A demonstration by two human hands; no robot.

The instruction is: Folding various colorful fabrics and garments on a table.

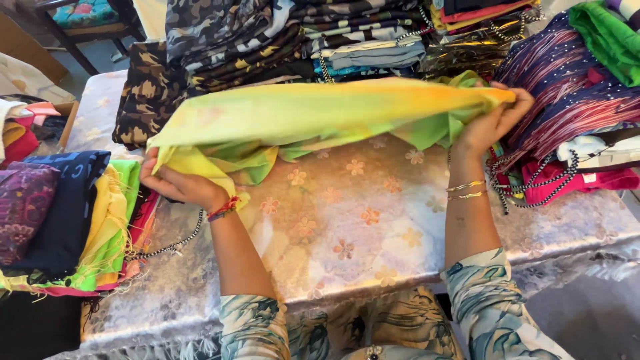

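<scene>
Left hand: my left hand (pixel 175 183) is closed around one end of the yellow-green cloth (pixel 313 113), fingers curled over a bunched corner, near the left edge of the tabletop (pixel 347 227).
Right hand: my right hand (pixel 495 117) pinches the other end shut between thumb and fingers, toward the tabletop's right edge.
Cloth: it hangs stretched between both hands, lifted clear above the middle of the tabletop, its lower folds sagging near my left hand.
Risk, slip: the fabric looks thin and smooth; I judge the narrow pinch at the right could let go if I pull the span tighter.
Risk, snag: the sagging folds could catch on the red thread band (pixel 223 208) at my left wrist, or the far end on the gold bangles (pixel 465 190) at my right.
Risk, stacks: sweeping the cloth back could drag the camouflage fabric pile (pixel 220 47) along the far edge.
Left side: folded cloths (pixel 60 213) in navy, purple and bright green crowd the left edge.
Right side: striped purple fabric (pixel 567 87) and a green piece (pixel 610 33) are heaped at the right edge, just beside my right hand.
In the way: only the flowered middle of the tabletop lies bare; piles hem it on three sides.
</scene>
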